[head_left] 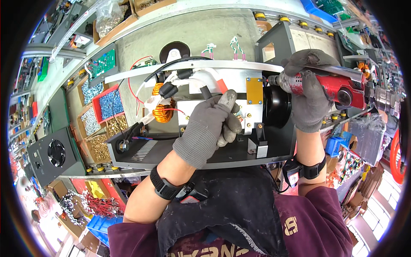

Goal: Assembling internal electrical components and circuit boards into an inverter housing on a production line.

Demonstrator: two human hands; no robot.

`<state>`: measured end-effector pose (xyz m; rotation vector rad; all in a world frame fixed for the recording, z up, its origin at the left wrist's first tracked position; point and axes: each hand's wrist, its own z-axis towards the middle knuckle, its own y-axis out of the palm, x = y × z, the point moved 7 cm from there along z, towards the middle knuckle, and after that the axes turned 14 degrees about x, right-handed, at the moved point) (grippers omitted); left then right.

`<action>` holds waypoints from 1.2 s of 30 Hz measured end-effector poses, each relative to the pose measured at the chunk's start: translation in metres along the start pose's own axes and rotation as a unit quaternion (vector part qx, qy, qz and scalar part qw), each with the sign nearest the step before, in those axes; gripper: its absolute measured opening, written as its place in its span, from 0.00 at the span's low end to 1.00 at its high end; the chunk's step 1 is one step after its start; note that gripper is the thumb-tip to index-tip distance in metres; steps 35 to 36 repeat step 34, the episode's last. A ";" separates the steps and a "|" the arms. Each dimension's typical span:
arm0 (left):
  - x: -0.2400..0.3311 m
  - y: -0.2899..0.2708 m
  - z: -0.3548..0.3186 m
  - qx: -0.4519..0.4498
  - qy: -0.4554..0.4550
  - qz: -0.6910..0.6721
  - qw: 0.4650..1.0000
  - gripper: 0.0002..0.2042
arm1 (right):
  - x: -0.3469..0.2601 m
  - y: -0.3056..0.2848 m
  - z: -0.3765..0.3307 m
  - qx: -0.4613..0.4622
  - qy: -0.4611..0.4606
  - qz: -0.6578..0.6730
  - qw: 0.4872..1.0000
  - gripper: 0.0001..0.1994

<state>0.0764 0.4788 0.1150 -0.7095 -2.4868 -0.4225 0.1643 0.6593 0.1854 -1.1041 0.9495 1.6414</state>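
Left hand (209, 128), gloved, rests curled on the metal plate (239, 83) inside the open black chassis (171, 150), apparently bracing it, holding nothing; right hand (308, 92) grips the red power screwdriver (329, 85), tip at the yellow bracket (254, 91); copper coil (162, 109) just left.

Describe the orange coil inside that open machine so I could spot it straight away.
Start at the big black metal chassis lying open on the bench in front of the person. Inside its left half, left of the gloved left hand, sits the coil: a ring wound with shiny copper-orange wire, amid white and black cables. Nothing else in there is a glossy orange ring; the amber plate is flat and rectangular.
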 end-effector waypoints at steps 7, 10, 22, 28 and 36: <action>-0.001 0.001 0.003 -0.015 -0.001 -0.013 1.000 0.18 | -0.004 0.026 0.002 -0.150 -0.005 0.091 0.985 0.16; -0.001 0.000 0.000 -0.013 0.000 -0.019 1.000 0.18 | -0.010 0.032 -0.003 -0.172 -0.051 0.026 0.983 0.15; -0.003 0.003 -0.003 -0.021 0.018 -0.023 0.999 0.18 | -0.008 0.037 0.006 -0.178 -0.014 0.120 0.976 0.08; 0.009 -0.023 -0.014 -0.093 0.067 -0.097 0.989 0.16 | -0.024 0.026 0.007 -0.160 -0.072 -0.092 0.980 0.08; 0.034 -0.095 -0.045 -0.099 0.150 -0.238 0.954 0.17 | -0.033 -0.039 0.007 -0.151 0.151 0.199 0.956 0.20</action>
